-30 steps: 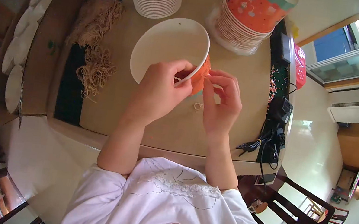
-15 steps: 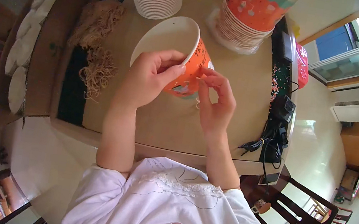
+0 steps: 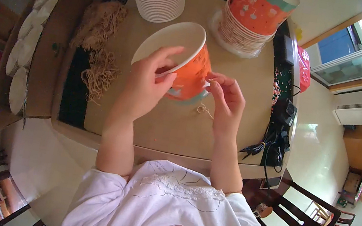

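A large orange paper bucket (image 3: 192,74) with a white inside and a green base band stands tilted in front of me. My left hand (image 3: 148,79) holds its near left side, fingers reaching over the rim and thumb against the outer wall. At the bucket's right side, my right hand (image 3: 226,99) pinches thumb and forefinger together on what looks like a thin tan string, mostly hidden by the fingertips. A loose curl of tan string (image 3: 204,110) shows just below, between the bucket and my right wrist.
Stacked paper buckets stand at the far left (image 3: 158,0) and far right (image 3: 252,20). Bundles of tan string (image 3: 102,27) lie at the left. Black cables and an adapter (image 3: 285,111) sit by the table's right edge. An open carton (image 3: 47,59) holds white round pieces.
My right hand has drawn slightly right, away from the bucket's wall. My left forefinger has lifted and straightened over the rim. More of the string curl shows below.
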The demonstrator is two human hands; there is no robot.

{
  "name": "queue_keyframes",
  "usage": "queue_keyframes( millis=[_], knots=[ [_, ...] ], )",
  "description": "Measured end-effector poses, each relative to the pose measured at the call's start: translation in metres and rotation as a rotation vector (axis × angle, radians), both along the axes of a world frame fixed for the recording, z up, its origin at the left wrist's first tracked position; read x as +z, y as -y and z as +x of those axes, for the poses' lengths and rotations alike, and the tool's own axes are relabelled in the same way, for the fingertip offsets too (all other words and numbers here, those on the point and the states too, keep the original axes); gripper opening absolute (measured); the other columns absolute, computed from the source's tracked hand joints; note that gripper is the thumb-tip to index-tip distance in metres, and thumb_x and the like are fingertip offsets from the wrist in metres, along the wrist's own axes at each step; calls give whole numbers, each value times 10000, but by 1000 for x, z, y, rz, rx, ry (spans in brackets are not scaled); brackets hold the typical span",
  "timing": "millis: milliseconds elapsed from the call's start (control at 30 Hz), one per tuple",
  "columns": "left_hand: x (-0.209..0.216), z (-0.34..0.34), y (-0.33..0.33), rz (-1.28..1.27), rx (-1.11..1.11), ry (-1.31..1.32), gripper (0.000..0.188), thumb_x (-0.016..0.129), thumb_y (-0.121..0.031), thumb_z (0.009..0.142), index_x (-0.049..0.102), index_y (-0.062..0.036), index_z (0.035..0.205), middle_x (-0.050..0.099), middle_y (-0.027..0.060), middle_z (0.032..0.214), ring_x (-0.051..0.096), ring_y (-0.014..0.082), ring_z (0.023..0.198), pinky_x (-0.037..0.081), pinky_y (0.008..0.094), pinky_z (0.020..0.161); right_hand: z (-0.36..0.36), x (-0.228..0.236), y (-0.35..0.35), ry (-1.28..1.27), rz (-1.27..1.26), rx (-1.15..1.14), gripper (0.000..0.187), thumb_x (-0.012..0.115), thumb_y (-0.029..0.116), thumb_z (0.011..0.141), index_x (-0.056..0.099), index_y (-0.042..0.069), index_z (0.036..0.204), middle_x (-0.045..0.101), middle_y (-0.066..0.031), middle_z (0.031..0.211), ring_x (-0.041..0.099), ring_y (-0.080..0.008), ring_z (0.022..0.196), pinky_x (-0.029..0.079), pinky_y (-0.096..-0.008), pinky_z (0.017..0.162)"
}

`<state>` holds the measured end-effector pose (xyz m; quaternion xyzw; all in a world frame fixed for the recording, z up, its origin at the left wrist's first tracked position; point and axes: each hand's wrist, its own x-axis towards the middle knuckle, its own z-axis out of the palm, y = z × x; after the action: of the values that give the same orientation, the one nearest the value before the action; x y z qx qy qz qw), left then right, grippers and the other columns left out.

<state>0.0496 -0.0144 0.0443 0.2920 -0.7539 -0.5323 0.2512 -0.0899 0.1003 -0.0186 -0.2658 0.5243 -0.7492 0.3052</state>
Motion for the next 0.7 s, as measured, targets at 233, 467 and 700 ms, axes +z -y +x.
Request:
queue_keyframes(
  millis=[233,467,700],
  knots=[
    [2,29,4,-119,-30,146,306,639,-18,816,601,-44,1119,645,90,863,634,159,780,519,285,721,7,4,-2,5,-37,49,95,572,20,900,590,-31,978,628,-60,956,595,-104,873,476,-235,788],
    [-10,15,-11,-535,47,281,119,650,-67,783,634,-30,895,604,124,839,596,294,825,496,354,738,1,7,-16,137,21,160,89,594,80,899,596,-3,934,589,13,750,525,-48,633,412,-184,555],
    [-7,-1,-40,-318,-101,-89,356,702,-50,740,657,-100,1090,581,64,916,575,222,879,483,316,777,7,5,-35,360,50,272,92,600,114,900,604,25,922,567,28,739,486,-31,600,373,-177,517]
  ],
)
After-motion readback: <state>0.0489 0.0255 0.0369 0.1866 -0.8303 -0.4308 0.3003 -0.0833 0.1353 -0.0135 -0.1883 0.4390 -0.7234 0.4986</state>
